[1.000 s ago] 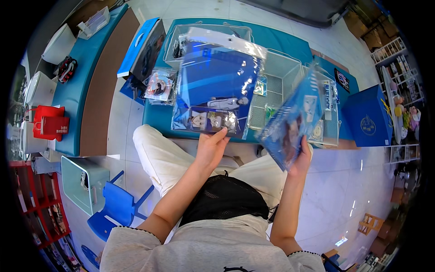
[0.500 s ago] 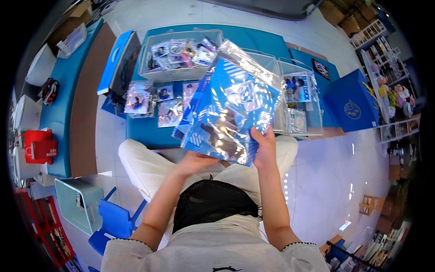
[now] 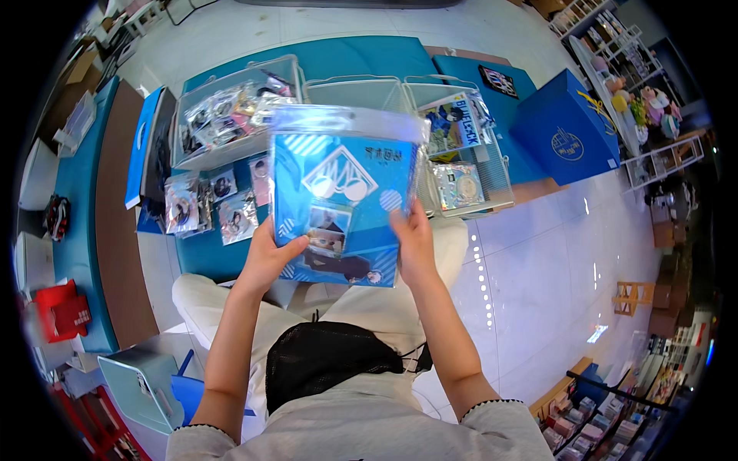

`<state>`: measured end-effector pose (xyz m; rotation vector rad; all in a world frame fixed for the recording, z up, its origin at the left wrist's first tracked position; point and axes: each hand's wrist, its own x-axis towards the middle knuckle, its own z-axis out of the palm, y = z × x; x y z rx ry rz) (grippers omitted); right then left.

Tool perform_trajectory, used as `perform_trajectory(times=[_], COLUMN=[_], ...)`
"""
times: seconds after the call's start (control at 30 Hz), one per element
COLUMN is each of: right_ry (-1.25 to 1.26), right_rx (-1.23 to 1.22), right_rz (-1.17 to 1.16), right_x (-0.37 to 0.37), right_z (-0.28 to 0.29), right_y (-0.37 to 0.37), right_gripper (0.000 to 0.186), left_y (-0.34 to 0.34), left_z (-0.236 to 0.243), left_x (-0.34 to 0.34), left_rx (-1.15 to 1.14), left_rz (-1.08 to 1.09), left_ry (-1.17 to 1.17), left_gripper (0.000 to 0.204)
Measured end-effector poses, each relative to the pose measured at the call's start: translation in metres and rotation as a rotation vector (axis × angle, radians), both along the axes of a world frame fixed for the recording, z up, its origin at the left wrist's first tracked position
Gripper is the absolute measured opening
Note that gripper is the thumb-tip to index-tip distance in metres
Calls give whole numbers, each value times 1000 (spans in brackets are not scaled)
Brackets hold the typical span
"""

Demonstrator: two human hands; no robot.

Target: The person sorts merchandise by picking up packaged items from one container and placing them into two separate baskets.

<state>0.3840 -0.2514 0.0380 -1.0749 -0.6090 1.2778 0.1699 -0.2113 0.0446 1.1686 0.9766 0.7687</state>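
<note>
Upright in front of me are blue printed packets (image 3: 354,223) in clear plastic sleeves, held together as a stack. A white emblem and small pictures show on the front one. My left hand (image 3: 269,257) grips the lower left edge, thumb across the front. My right hand (image 3: 413,242) grips the right edge, its thumb on the front too. Behind the stack, a wire basket (image 3: 288,73) holds many small bagged items. Bagged badge-like pieces (image 3: 183,203) lie on the teal bench (image 3: 207,257) left of the stack. How many packets I hold cannot be made out.
A wire basket (image 3: 500,184) on the right holds flat printed packs. Beyond it stands a large blue box (image 3: 565,127). On the left are a blue-edged box (image 3: 146,146), another teal bench (image 3: 77,230), a red bag (image 3: 63,311) and a pale green bin (image 3: 146,388).
The stack has turned from tilted to upright and moved left, its front now facing me. My left hand has come from below onto its left edge. The whole view has shifted.
</note>
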Motion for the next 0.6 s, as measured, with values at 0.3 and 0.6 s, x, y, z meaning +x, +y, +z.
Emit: perform_trajectory(times=[0.3, 0.6], right_ry=[-32, 192], right_rx=[-135, 122], right_rz=[-552, -660], right_x=[188, 247], right_z=[-93, -181], right_y=[106, 203], right_gripper=[48, 39], left_y=[23, 23], left_z=[-26, -20], left_x=[32, 63], left_rx=[-383, -402], left_rz=[337, 387], left_ry=[-479, -390], left_gripper=[24, 24])
